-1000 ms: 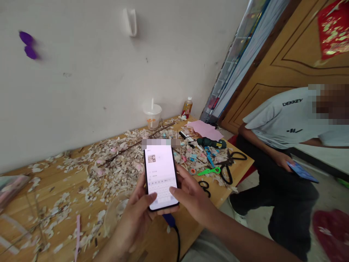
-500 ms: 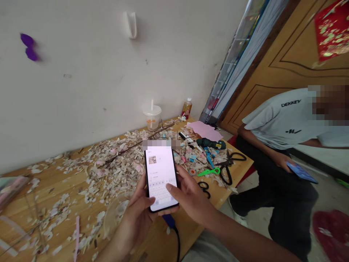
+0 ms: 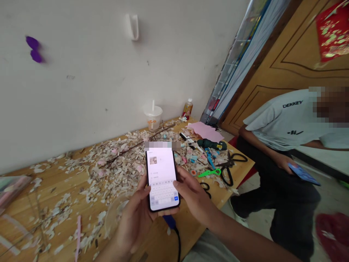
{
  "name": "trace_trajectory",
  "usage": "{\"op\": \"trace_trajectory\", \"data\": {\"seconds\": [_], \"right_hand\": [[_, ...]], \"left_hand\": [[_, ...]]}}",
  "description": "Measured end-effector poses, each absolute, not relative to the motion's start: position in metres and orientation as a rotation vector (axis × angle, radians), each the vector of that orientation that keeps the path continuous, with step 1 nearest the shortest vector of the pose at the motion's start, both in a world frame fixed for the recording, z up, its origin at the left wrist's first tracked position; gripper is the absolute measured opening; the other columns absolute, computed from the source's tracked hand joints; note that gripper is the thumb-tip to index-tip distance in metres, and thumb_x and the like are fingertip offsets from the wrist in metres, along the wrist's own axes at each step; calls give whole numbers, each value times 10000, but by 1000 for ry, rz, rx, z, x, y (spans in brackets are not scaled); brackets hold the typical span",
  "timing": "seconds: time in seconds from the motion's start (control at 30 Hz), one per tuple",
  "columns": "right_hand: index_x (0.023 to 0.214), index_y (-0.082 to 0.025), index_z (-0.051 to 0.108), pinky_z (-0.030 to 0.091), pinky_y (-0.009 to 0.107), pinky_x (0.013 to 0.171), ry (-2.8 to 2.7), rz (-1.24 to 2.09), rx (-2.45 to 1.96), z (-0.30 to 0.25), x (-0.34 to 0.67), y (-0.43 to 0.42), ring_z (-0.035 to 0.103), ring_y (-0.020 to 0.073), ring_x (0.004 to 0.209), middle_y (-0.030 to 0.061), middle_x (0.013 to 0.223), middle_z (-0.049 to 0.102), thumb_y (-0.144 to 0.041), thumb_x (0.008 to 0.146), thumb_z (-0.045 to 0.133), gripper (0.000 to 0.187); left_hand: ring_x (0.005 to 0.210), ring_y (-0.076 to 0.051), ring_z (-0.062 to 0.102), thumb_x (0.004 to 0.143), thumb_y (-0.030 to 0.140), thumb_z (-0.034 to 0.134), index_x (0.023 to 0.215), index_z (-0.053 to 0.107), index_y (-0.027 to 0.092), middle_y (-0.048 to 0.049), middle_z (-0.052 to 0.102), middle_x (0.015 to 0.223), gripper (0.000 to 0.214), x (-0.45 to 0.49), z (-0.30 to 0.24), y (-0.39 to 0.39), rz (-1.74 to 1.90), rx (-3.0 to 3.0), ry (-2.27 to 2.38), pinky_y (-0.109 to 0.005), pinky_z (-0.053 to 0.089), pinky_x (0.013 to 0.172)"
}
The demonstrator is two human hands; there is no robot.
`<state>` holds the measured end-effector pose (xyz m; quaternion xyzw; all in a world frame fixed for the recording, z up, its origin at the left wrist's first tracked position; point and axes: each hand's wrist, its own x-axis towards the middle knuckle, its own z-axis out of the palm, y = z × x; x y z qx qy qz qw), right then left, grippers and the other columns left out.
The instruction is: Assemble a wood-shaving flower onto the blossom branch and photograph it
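A black phone (image 3: 162, 179) with a lit screen and an on-screen keyboard is held upright above the wooden table (image 3: 32, 203). My left hand (image 3: 135, 214) wraps its left side and lower end from below. My right hand (image 3: 192, 194) grips the right edge, thumb resting at the keyboard's side. A dark cable with a blue plug (image 3: 171, 222) hangs from the phone's bottom end.
Pale petal scraps (image 3: 109, 167) and thin twigs litter the table. Scissors (image 3: 227, 165), green and blue tools, a pink sheet (image 3: 204, 130), a lidded cup (image 3: 153, 116) and a bottle (image 3: 187, 108) lie at the far right. A seated person (image 3: 283, 145) holds a phone (image 3: 302, 173) on the right.
Both thumbs have lifted off the keyboard and drawn back to the phone's edges. The phone sits slightly lower and to the right.
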<state>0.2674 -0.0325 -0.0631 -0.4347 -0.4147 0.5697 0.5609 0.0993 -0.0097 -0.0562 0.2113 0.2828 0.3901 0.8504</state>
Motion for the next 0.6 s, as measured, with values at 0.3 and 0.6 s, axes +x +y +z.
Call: {"op": "trace_trajectory", "data": {"seconds": [0.3,0.6], "right_hand": [[1475,-346,408,499,393,1031,-809,1237,-968,-54,281,-16,605,228,1291,36,1480,587,-356,977,625,544],[1418,-337,521,472,365,1054,-806,1257,-925,-47,284,-19,599,225,1288,23,1443,620,-266,916,686,533]], "left_hand": [[975,-321,745,895,261,655,1568,374,337,-118,683,1347,733,107,-60,-16,758,478,677,-494,660,744],[1000,-332,721,937,333,609,1539,418,310,-142,677,1325,631,111,-59,-19,730,520,695,-511,654,728]]}}
